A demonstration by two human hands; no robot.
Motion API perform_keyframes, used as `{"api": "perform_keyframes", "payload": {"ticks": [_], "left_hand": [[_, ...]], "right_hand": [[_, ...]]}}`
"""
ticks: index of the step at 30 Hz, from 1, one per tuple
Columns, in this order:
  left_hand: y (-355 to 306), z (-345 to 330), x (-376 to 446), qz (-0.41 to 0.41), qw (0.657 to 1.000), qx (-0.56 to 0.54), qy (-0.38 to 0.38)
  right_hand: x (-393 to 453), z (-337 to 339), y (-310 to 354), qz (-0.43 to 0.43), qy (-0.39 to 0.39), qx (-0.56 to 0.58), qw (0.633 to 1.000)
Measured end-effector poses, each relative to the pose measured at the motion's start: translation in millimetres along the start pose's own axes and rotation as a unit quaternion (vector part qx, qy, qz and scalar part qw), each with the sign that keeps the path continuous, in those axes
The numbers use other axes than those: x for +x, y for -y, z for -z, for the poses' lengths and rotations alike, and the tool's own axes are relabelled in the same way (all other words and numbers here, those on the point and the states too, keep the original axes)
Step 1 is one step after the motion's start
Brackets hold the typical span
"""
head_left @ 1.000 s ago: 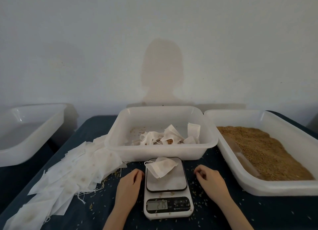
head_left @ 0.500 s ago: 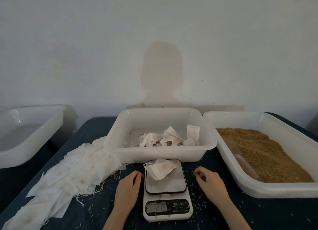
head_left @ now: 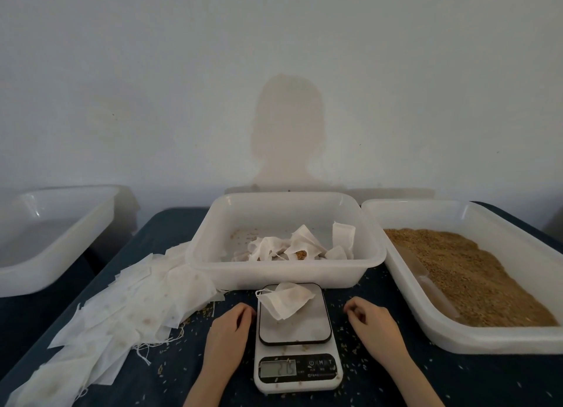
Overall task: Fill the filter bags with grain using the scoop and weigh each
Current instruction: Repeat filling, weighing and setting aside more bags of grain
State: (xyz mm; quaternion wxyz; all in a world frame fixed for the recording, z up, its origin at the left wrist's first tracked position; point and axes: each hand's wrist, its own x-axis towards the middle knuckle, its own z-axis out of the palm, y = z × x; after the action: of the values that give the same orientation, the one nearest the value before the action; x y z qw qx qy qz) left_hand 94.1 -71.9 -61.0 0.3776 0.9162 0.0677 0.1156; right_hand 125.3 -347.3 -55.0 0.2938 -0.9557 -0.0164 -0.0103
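On the scale (head_left: 295, 339) the filled filter bag (head_left: 286, 300) lies soft and light — best pinched at its drawstring neck — while left hand (head_left: 229, 326) and right hand (head_left: 372, 321) rest loosely curled, holding nothing.

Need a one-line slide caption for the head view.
Filled filter bag on the scale, hands resting on either side, grain tub at right.

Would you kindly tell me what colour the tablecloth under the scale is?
Dark navy blue tablecloth, speckled with spilled grain; the head view shows it.
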Motion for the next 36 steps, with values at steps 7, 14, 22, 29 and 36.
{"api": "perform_keyframes", "payload": {"ticks": [7, 14, 22, 29, 36], "left_hand": [[0, 0, 0, -0.007, 1.000, 0.003, -0.002], [0, 0, 0, -0.007, 1.000, 0.001, -0.001], [-2, 2, -1, 0.000, 1.000, -0.001, 0.005], [-3, 3, -2, -0.004, 1.000, -0.005, 0.005], [-3, 4, -1, 0.000, 1.000, -0.007, 0.004]], "right_hand": [[-1, 1, 1, 0.004, 0.005, 0.001, 1.000], [0, 2, 1, 0.006, 0.008, 0.001, 1.000], [-6, 3, 7, 0.033, -0.041, 0.027, 0.998], [-7, 6, 55, 0.139, -0.055, 0.046, 0.988], [1, -3, 97, 0.271, 0.041, -0.064, 0.959]]}}
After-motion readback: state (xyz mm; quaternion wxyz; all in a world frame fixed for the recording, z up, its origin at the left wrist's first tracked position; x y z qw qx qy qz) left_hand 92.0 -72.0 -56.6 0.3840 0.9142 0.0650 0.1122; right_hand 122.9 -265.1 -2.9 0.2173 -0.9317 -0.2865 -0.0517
